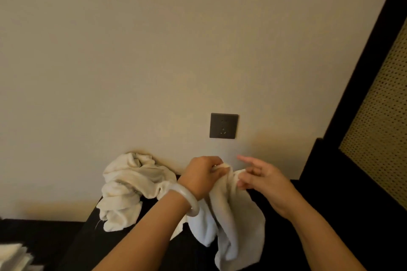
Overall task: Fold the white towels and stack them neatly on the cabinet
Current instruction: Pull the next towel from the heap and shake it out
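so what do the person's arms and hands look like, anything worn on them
Both forearms are bare, with no sleeves in view. The left hand has a thick, smooth, milky-white bangle round its wrist. The right hand and its wrist show nothing worn.

The dark cabinet stands against the wall; a crumpled heap of white towels lies at its left edge.

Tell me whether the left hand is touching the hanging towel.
Touching. The head view shows the left hand gripping the top edge of the hanging towel.
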Demonstrator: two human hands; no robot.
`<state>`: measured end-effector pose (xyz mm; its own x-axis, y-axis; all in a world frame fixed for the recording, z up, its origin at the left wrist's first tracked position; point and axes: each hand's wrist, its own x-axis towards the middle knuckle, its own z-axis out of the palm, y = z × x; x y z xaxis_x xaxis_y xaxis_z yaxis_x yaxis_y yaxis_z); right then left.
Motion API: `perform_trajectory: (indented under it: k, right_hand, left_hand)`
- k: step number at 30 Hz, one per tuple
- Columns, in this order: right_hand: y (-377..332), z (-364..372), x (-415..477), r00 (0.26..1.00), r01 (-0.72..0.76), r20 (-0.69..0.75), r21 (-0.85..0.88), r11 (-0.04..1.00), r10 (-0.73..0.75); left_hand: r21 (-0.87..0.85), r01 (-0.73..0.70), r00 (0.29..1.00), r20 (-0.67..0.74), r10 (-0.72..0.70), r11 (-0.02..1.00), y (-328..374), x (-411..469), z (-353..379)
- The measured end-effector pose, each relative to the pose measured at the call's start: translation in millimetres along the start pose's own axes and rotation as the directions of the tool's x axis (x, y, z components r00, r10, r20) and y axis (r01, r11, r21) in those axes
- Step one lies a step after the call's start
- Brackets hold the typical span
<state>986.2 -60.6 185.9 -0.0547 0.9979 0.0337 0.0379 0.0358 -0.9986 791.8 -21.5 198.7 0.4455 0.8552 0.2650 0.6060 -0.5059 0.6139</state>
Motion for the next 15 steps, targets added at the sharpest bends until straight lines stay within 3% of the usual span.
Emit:
perform_trajectory:
  k: [3, 7, 10, 15]
  right_hand:
    - [1.8, 23.0, 0.8, 0.999, 0.001, 0.044, -0.245, 0.970, 0.010]
    - [4.1, 23.5, 2.4, 0.991, -0.016, -0.131, -0.358, 0.934, -0.034]
    - [-3.1, 14.3, 9.0, 0.978, 0.006, -0.194, -0.337, 0.941, -0.075]
    - [-28.0, -16.1, 32.9, 0.886, 0.080, -0.430, -0.228, 0.970, -0.174]
  left_hand:
    - [-0.036, -0.008, 1.000, -0.004, 0.007, 0.999, -3.5, -17.2, 8.6]
    - [0.257, 0.041, 0.997, 0.052, -0.056, 0.965, -19.5, -38.7, 9.8]
    - [0.310, 0.208, 0.978, -0.064, -0.198, 0.928, -33.6, -53.2, -0.1]
    - [0.175, 0.462, 0.866, -0.300, -0.400, 0.870, -57.4, -69.6, -21.2]
